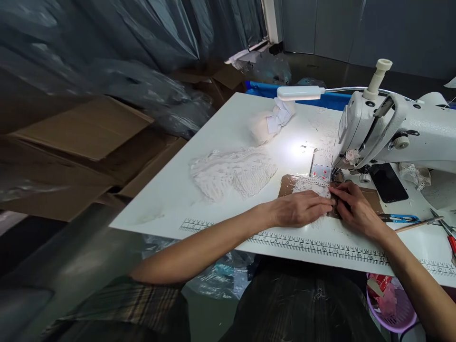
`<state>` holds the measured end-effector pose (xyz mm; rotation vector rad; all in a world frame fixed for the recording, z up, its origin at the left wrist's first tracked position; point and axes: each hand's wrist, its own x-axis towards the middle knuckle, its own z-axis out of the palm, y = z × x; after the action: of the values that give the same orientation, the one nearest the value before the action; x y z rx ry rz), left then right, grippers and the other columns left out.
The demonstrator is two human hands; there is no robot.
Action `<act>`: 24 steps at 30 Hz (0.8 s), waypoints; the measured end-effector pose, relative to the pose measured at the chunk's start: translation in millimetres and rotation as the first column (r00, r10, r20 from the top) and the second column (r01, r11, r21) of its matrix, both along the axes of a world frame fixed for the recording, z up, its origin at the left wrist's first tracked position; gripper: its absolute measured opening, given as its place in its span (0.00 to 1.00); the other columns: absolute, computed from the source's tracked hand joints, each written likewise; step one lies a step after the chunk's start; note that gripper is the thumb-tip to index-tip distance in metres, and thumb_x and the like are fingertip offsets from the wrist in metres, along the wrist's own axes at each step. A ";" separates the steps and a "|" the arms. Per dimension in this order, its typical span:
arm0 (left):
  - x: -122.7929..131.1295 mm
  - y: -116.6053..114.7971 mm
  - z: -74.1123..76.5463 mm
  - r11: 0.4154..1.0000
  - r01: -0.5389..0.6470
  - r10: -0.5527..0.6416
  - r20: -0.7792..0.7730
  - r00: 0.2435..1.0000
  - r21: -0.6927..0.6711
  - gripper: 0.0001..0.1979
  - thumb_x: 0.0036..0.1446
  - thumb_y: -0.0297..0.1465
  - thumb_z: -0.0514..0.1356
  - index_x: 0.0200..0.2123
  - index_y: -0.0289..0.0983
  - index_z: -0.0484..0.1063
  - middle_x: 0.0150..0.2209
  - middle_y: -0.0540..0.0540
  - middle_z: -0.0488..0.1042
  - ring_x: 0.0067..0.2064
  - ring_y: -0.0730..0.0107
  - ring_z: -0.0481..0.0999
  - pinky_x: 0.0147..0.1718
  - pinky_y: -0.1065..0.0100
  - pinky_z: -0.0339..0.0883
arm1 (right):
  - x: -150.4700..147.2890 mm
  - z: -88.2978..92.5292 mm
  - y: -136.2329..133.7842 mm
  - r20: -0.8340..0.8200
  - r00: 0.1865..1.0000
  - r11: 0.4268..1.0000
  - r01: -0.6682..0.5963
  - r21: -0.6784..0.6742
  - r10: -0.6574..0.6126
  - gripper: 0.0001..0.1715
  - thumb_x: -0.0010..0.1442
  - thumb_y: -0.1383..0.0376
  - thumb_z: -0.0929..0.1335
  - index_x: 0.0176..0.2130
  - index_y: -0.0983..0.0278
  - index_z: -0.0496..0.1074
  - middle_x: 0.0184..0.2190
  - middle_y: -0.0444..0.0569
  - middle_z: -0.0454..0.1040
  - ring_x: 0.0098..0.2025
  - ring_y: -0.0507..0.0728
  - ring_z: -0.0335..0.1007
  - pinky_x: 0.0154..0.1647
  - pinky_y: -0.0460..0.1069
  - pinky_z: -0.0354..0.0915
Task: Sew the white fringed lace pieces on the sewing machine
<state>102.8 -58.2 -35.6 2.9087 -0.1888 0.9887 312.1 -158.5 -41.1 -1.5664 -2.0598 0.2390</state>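
Note:
A strip of white lace (310, 183) lies beside the presser foot (334, 175) of a white sewing machine (366, 126), over a brown patch on the table. My left hand (302, 208) rests flat on the near part of the lace, fingers stretched toward the right. Close by the foot, my right hand (352, 205) has its fingers bent and pinched at the lace's right edge. Both sets of fingertips almost meet. To the left, a gathered piece of white lace fabric (235, 172) is spread on the tabletop.
Blue thread snips (399, 218), a wooden stick (419, 224), red-handled scissors (449, 232) and a black phone (389, 183) lie right. A white bundle (274, 121) sits at the back. A printed ruler (302, 243) edges the table (171, 199). Cardboard boxes (85, 126) stand left, a purple basket (395, 323) below.

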 end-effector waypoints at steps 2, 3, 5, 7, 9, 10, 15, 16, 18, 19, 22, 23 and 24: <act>-2.0 3.7 -0.6 0.999 -0.011 0.012 0.033 0.999 -0.039 0.09 0.67 0.31 0.56 0.41 0.32 0.72 0.46 0.38 0.79 0.42 0.67 0.79 0.42 0.64 0.76 | 0.6 0.0 -0.5 -0.021 1.000 1.000 -0.002 -0.001 0.002 0.28 0.63 0.68 0.59 0.61 0.58 0.67 0.47 0.56 0.69 0.49 0.61 0.69 0.50 0.60 0.72; -3.4 6.0 -0.8 0.998 -0.007 0.009 0.039 0.999 -0.058 0.10 0.66 0.34 0.58 0.38 0.32 0.73 0.45 0.38 0.79 0.41 0.66 0.79 0.41 0.64 0.76 | -0.2 0.0 -0.7 -0.016 1.000 1.000 -0.003 0.006 0.003 0.29 0.63 0.69 0.59 0.61 0.58 0.66 0.47 0.56 0.69 0.49 0.61 0.69 0.50 0.60 0.72; -5.8 9.7 -0.8 0.996 0.025 -0.023 0.023 0.999 -0.083 0.12 0.65 0.37 0.59 0.33 0.34 0.73 0.41 0.41 0.80 0.39 0.66 0.79 0.40 0.63 0.75 | -3.8 -0.2 -1.0 0.028 1.000 1.000 0.001 0.024 -0.001 0.29 0.63 0.69 0.59 0.61 0.58 0.67 0.46 0.55 0.70 0.49 0.62 0.67 0.51 0.61 0.70; -7.0 11.5 -1.0 0.993 0.063 -0.063 0.000 0.998 -0.105 0.10 0.64 0.35 0.59 0.32 0.35 0.73 0.39 0.43 0.81 0.39 0.65 0.78 0.39 0.62 0.75 | -8.9 -0.8 -1.6 0.092 0.995 0.999 0.020 0.033 -0.023 0.28 0.62 0.70 0.60 0.59 0.57 0.68 0.47 0.56 0.70 0.49 0.63 0.66 0.51 0.63 0.69; -7.0 11.6 -2.0 0.987 0.093 -0.093 0.002 0.996 -0.133 0.06 0.61 0.29 0.58 0.33 0.34 0.74 0.39 0.43 0.81 0.40 0.64 0.79 0.40 0.61 0.75 | -13.2 -1.4 -2.6 0.147 0.988 0.999 0.040 0.032 -0.045 0.27 0.62 0.70 0.60 0.58 0.58 0.70 0.48 0.57 0.69 0.49 0.65 0.65 0.50 0.65 0.69; -6.8 11.4 -2.9 0.984 0.104 -0.104 0.013 0.995 -0.147 0.06 0.60 0.27 0.57 0.34 0.34 0.74 0.39 0.42 0.81 0.40 0.64 0.79 0.41 0.61 0.75 | -14.7 -1.6 -3.2 0.163 0.985 0.998 0.045 0.033 -0.050 0.26 0.62 0.70 0.60 0.57 0.59 0.70 0.48 0.58 0.69 0.49 0.66 0.64 0.49 0.65 0.69; -8.5 9.8 -5.9 0.983 0.077 -0.082 -0.025 0.996 -0.168 0.11 0.59 0.28 0.56 0.44 0.32 0.74 0.47 0.37 0.79 0.48 0.62 0.79 0.52 0.55 0.73 | -15.8 -3.2 -6.6 0.175 0.984 0.998 0.035 0.061 -0.045 0.28 0.62 0.71 0.59 0.60 0.63 0.66 0.49 0.59 0.68 0.51 0.66 0.63 0.51 0.64 0.68; -9.5 9.3 -5.2 0.984 0.059 -0.068 -0.053 0.996 -0.167 0.13 0.60 0.30 0.57 0.46 0.32 0.74 0.50 0.36 0.78 0.50 0.60 0.78 0.53 0.53 0.72 | -15.7 -3.9 -6.8 0.175 0.984 0.998 0.033 0.062 -0.043 0.29 0.62 0.71 0.59 0.61 0.63 0.65 0.49 0.60 0.67 0.51 0.66 0.63 0.51 0.64 0.67; -11.7 8.0 -2.2 0.986 0.035 -0.053 -0.106 0.993 -0.160 0.15 0.60 0.32 0.57 0.47 0.32 0.74 0.50 0.36 0.77 0.50 0.59 0.78 0.52 0.52 0.72 | -16.0 -5.2 -6.5 0.188 0.981 0.998 0.032 0.053 -0.042 0.31 0.61 0.71 0.60 0.63 0.63 0.63 0.50 0.60 0.67 0.51 0.67 0.62 0.52 0.65 0.67; -12.7 7.3 -0.3 0.988 0.028 -0.048 -0.128 0.991 -0.155 0.14 0.60 0.33 0.57 0.46 0.32 0.74 0.49 0.37 0.78 0.48 0.59 0.79 0.50 0.53 0.73 | -16.2 -5.8 -6.0 0.201 0.978 0.998 0.036 0.046 -0.044 0.31 0.61 0.71 0.60 0.63 0.62 0.64 0.51 0.60 0.67 0.51 0.67 0.62 0.51 0.65 0.67; -14.2 5.8 4.2 0.992 0.004 -0.025 -0.161 0.987 -0.130 0.11 0.59 0.33 0.58 0.41 0.34 0.76 0.47 0.41 0.80 0.42 0.60 0.79 0.42 0.56 0.74 | -15.7 -6.2 -3.5 0.234 0.971 0.998 0.046 0.034 -0.052 0.30 0.61 0.72 0.59 0.60 0.62 0.66 0.52 0.60 0.67 0.51 0.67 0.62 0.51 0.66 0.67; -14.2 5.6 4.7 0.993 -0.008 -0.011 -0.156 0.988 -0.121 0.09 0.60 0.32 0.58 0.39 0.35 0.76 0.46 0.43 0.80 0.41 0.60 0.79 0.42 0.56 0.73 | -14.8 -5.8 -2.3 0.229 0.972 0.998 0.040 0.038 -0.048 0.29 0.60 0.72 0.59 0.60 0.63 0.67 0.51 0.60 0.67 0.51 0.66 0.63 0.51 0.65 0.68; -13.8 5.6 4.6 0.993 -0.019 0.002 -0.145 0.989 -0.114 0.08 0.61 0.31 0.57 0.37 0.36 0.77 0.45 0.44 0.81 0.41 0.62 0.79 0.43 0.56 0.72 | -13.6 -4.9 -1.0 0.216 0.976 0.999 0.029 0.045 -0.038 0.29 0.60 0.72 0.59 0.59 0.63 0.68 0.51 0.60 0.67 0.51 0.66 0.63 0.51 0.65 0.68</act>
<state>89.0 -52.6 -31.0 2.8631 -0.1046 0.7580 298.5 -159.4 -46.0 -1.6636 -2.1840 0.0127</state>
